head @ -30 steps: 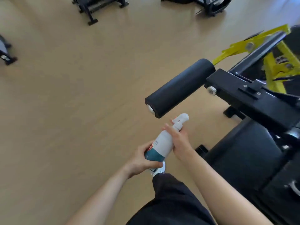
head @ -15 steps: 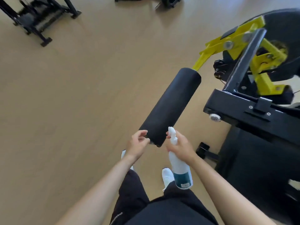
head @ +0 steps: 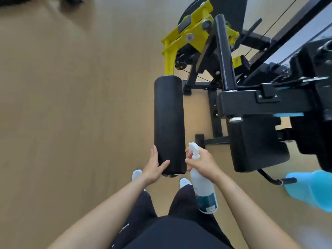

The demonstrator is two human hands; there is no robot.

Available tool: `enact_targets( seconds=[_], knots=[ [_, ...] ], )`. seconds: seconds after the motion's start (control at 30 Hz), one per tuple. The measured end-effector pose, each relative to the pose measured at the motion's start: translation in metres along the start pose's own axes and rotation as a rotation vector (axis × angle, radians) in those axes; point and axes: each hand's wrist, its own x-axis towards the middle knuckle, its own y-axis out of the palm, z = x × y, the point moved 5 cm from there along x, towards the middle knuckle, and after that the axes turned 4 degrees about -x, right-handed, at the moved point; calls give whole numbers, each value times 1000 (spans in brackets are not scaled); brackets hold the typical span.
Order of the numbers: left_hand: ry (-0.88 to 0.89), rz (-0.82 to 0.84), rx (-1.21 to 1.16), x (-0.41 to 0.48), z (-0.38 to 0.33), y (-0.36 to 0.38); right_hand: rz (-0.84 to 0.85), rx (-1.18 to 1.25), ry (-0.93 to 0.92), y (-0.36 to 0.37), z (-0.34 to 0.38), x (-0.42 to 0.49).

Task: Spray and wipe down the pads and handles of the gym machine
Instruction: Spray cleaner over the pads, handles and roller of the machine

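Roller pad [head: 168, 123] | my left hand [head: 154, 168] flat against it | right hand [head: 203, 162] grips spray bottle [head: 203, 187] | spraying, wiping seemingly all ahead

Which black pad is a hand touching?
The long round roller pad, which the left hand rests on near its end. The flat square pad beside it goes untouched.

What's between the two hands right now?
Head view: the near end of the black roller pad. The left hand touches its left side with straight fingers; the right hand grips the spray bottle just right of it.
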Motion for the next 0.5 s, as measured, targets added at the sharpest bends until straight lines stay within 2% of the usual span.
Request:
enact_targets(
  seconds=[0.07, 0.1, 0.17, 0.23, 0.4, 0.5],
  knots=[
    [-73, 182, -45, 2, 8, -20, -6, 44, 36, 10, 5, -9],
    [-115, 191, 2, 6, 15, -32, -27, 46, 57, 15, 9, -13],
    [-167, 41, 138, 14, 22, -58, -73, 10, 93, 24, 16, -18],
    [-163, -81, 139, 17, 18, -74, -109, 3, 129, 30, 22, -22],
    [-96, -48, 88, 17, -10, -80, -115, 148, 54, 31, 35, -20],
    [-73, -59, 73, 18, -23, -85, -156, 131, 39, 25, 44, -11]
  ],
)
